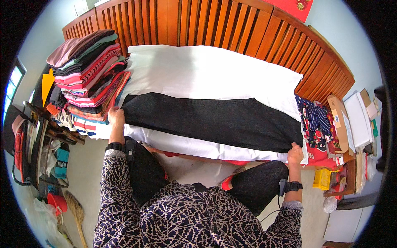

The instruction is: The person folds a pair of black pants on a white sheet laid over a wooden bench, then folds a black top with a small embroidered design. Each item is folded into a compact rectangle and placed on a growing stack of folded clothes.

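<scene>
A pair of black trousers [201,121], folded lengthwise, lies stretched across a white cloth [217,71]. My left hand [116,117] grips its left end, close to the base of a tall stack of folded clothes [90,74]. At the opposite end, my right hand [295,154] pinches the lower corner of the black fabric, near the right edge of the cloth. The fingertips of both hands are partly hidden. Each wrist wears a black strap.
Behind the cloth rises a slatted wooden backrest [192,23]. Patterned clothes [316,121] and a cardboard box [338,124] lie to the right. A yellow basket [321,179] sits below them. On the left floor are a straw broom [74,207] and a red bucket [57,203].
</scene>
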{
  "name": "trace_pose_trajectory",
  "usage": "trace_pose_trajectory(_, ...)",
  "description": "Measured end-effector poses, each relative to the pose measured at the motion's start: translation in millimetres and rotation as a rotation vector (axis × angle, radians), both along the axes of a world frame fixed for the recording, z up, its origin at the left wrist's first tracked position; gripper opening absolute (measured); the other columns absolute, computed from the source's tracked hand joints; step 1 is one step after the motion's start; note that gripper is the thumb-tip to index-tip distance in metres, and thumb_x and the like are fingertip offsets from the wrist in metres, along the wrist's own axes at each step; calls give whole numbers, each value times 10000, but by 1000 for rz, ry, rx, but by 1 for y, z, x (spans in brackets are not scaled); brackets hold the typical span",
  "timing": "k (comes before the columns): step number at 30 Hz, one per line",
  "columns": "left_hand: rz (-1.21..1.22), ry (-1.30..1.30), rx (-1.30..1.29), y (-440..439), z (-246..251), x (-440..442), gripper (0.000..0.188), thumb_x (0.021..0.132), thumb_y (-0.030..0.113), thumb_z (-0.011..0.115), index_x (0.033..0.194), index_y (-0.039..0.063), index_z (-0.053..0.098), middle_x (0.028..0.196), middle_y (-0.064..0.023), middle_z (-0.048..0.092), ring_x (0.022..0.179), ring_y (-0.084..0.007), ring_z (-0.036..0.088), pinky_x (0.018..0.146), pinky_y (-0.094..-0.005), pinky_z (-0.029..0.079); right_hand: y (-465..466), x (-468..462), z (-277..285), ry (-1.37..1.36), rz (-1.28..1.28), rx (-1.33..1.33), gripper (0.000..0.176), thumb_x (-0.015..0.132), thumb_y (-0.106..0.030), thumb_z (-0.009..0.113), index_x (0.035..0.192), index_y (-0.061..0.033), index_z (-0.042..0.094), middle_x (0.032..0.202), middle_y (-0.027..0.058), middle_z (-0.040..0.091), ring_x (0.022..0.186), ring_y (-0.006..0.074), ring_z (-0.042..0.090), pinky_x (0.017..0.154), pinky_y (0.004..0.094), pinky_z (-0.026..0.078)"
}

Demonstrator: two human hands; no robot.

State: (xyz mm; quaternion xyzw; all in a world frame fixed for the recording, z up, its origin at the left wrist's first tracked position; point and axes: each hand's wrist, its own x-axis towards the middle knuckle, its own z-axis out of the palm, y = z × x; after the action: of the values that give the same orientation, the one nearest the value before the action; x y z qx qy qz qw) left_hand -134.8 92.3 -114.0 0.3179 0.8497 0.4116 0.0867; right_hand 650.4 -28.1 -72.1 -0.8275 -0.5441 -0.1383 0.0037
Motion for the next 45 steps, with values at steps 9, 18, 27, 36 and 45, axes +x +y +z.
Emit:
trace_pose_trajectory(9, -132, 109, -73, -8, 14, 10, 321, 765, 179, 518, 954, 17, 721, 978, -269, 681, 998, -416, 649, 930, -452, 483, -10, -15, 18, -7, 10, -144, 250, 862, -74, 501, 1080, -107, 619, 1103, 157, 629, 994, 362, 645, 786, 467, 545)
trace_pose_trajectory(18, -169, 117, -137, -3, 37, 24, 442, 814, 414, 651, 937, -7, 702, 952, -273, 676, 948, -420, 656, 852, -459, 501, -2, -31, 40, -191, 60, -174, 168, 852, -93, 532, 950, -87, 668, 1049, 117, 651, 1043, 339, 601, 847, 531, 497)
trace_pose_trajectory(27, -749, -380, 31, 22, 39, 11, 319, 821, 228, 696, 1010, -29, 696, 916, -97, 690, 787, -174, 641, 730, -280, 499, 44, -97, 36, 114, 404, -102, 201, 815, -72, 545, 975, -64, 666, 1021, 161, 676, 983, 360, 632, 834, 456, 531)
trace_pose_trajectory(36, -540, -27, 385, 30, 29, 16, 468, 792, -64, 626, 1233, 77, 558, 1017, -124, 675, 988, -240, 637, 843, -356, 499, 120, -127, 32, 225, 415, -156, 258, 855, -92, 577, 1102, -58, 642, 1092, 157, 657, 1041, 362, 609, 895, 457, 510)
trace_pose_trajectory(45, -461, 238, 27, 32, 3, 6, 438, 771, 65, 611, 1203, 90, 549, 996, -243, 665, 964, -426, 634, 846, -468, 486, 201, -170, 40, 245, 628, -188, 346, 890, -28, 520, 1222, -91, 594, 1247, 118, 566, 1179, 311, 506, 964, 420, 490)
